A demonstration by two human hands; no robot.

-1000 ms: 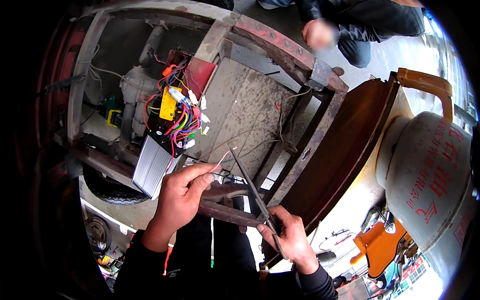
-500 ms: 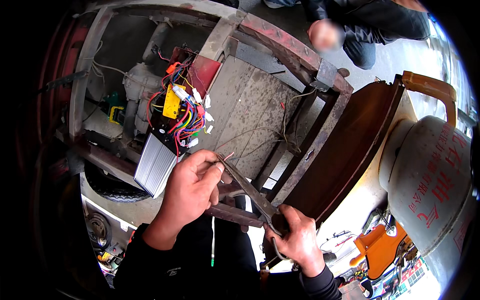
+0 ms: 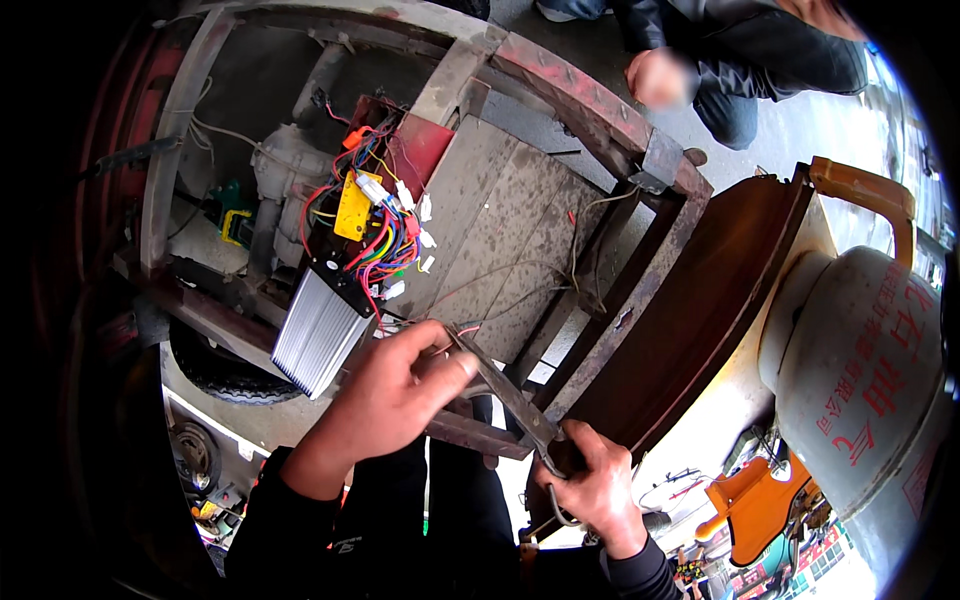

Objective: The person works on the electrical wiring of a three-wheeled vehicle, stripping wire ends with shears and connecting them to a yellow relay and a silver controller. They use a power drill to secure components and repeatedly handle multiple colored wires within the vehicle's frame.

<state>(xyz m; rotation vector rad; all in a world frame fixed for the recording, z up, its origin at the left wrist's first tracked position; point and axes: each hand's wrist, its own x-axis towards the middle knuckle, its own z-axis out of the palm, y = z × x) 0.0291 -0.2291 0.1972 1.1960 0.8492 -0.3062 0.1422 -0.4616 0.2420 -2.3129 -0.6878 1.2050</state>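
Note:
My left hand (image 3: 385, 405) is closed beside the scissor tips, pinching a thin pinkish wire (image 3: 469, 330) there. My right hand (image 3: 595, 480) grips the handles of long metal scissors (image 3: 515, 400), their blades reaching up-left to the wire. Beyond my left hand lies a controller with a ribbed silver housing (image 3: 318, 328), topped by a bundle of coloured wires with white plugs (image 3: 390, 245) and a yellow plate (image 3: 357, 205).
A rusty metal frame (image 3: 560, 75) surrounds a grey floor board (image 3: 510, 230), with a tyre (image 3: 230, 383) below left. At right are a dark wooden panel (image 3: 710, 280) and a grey gas cylinder (image 3: 850, 370). Another person (image 3: 730, 100) crouches at upper right.
My left hand has moved right to the scissor tips, hiding much of the wire. My right hand has shifted right with the scissors. The whole view has shifted slightly.

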